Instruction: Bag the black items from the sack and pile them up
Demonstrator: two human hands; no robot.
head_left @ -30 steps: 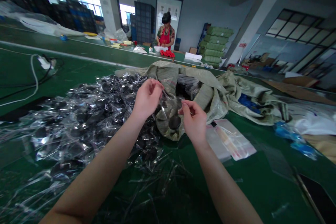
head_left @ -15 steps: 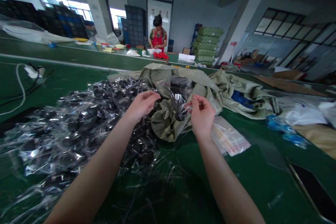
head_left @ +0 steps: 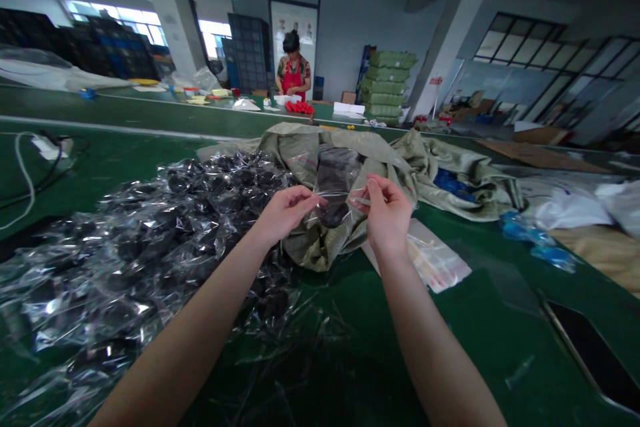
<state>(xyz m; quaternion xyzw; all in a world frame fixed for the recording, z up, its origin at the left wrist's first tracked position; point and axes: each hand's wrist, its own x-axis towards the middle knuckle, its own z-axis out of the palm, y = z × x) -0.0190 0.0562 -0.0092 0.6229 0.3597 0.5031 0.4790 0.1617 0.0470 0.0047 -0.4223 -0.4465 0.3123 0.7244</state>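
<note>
Between my two hands hangs a clear plastic bag with a dark object inside, whose kind I cannot make out. My left hand pinches the bag's left edge between thumb and fingers. On the other side, the fingers of my right hand are closed on its right edge. Just beyond and below the bag lies an open grey-green woven sack with dark contents. To the left spreads a large pile of dark items in shiny clear bags, partly covered by my left forearm.
A flat plastic bag lies right of the sack, and a phone at the right. Farther right are a second woven sack and crumpled blue plastic. A white cable runs at left. A person in a red apron works across the table.
My left hand has moved right and now grips the bag's left edge. The bag, earlier hanging from my right hand alone, is now stretched between both hands. The view has shifted slightly.
</note>
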